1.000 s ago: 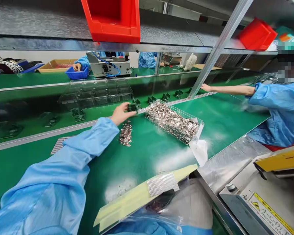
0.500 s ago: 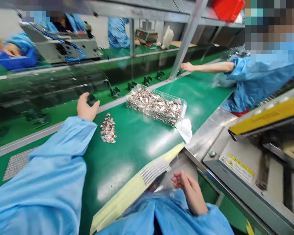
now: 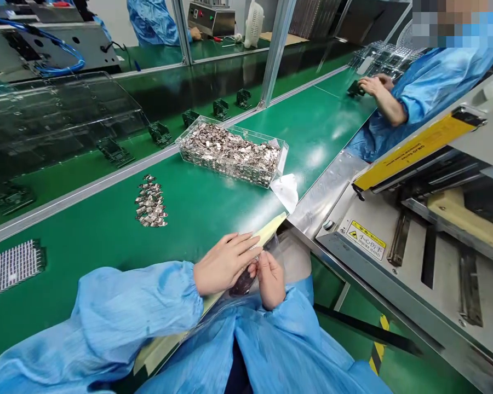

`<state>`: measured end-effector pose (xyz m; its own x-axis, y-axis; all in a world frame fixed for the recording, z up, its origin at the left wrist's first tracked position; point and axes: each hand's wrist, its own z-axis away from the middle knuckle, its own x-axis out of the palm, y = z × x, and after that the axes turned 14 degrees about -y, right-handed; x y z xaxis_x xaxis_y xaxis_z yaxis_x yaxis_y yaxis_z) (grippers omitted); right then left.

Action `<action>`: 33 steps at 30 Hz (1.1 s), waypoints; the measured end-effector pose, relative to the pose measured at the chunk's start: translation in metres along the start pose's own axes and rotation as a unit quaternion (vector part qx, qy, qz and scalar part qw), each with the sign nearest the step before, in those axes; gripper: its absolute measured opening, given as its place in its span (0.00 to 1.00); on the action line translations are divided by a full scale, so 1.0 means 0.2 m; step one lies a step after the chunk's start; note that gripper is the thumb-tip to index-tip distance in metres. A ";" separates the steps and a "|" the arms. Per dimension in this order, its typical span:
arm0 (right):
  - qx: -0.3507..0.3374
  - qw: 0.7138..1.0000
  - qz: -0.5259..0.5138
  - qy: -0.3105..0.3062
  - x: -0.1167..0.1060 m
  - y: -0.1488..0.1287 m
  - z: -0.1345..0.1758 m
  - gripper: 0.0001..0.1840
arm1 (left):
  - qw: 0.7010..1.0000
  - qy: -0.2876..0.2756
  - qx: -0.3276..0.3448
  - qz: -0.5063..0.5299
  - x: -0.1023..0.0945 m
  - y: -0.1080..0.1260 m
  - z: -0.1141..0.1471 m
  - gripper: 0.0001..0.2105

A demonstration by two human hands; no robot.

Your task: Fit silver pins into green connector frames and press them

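Observation:
My left hand point(image 3: 228, 264) lies flat, fingers stretched out and holding nothing, over the yellow-taped edge point(image 3: 273, 225) of the green bench. It covers most of the silver toothed metal piece there. Close against its fingertips, my right hand point(image 3: 271, 278) is closed in a pinch; what it grips is hidden. Below the hands, a clear bag with dark contents point(image 3: 243, 283) hangs at the bench edge. A loose pile of small metal parts point(image 3: 151, 202) lies on the green bench, left of a clear box point(image 3: 284, 158) filled with similar metal pieces point(image 3: 234, 150).
Dark circuit-board assemblies point(image 3: 160, 134) stand along the green conveyor point(image 3: 78, 178) behind a metal rail. A gridded metal piece point(image 3: 14, 268) lies at left. White paper point(image 3: 286, 191) sits by the box. A machine point(image 3: 361, 219) is at right; a co-worker's hands point(image 3: 380, 90) hold a dark assembly.
My left hand has let go of a dark assembly at the conveyor and come back to the bench edge, over the toothed metal piece. My right hand has closed beside it. The view has shifted.

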<state>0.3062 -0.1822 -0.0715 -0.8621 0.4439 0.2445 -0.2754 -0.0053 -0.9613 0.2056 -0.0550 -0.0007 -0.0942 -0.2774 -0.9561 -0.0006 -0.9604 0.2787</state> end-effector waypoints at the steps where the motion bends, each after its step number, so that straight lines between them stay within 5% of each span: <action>1: -0.008 1.000 0.001 0.003 0.00 0.01 0.00 0.28 | 1.000 -0.007 -0.007 -0.009 0.00 0.00 0.00 0.19; 26: -0.026 0.998 0.046 -0.016 -0.06 0.04 0.04 0.29 | 0.995 -0.051 -0.043 -0.074 -0.02 0.06 0.01 0.23; 33: -0.003 0.997 0.063 -0.043 0.03 -0.03 0.11 0.29 | 0.997 -0.011 -0.049 -0.050 0.01 0.05 0.02 0.20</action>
<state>0.2942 -0.1987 -0.0613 -0.9231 0.3618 0.1306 -0.1592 -0.0503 -0.9860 0.2023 -0.0654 0.0002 -0.1211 -0.1803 -0.9761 0.0853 -0.9816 0.1707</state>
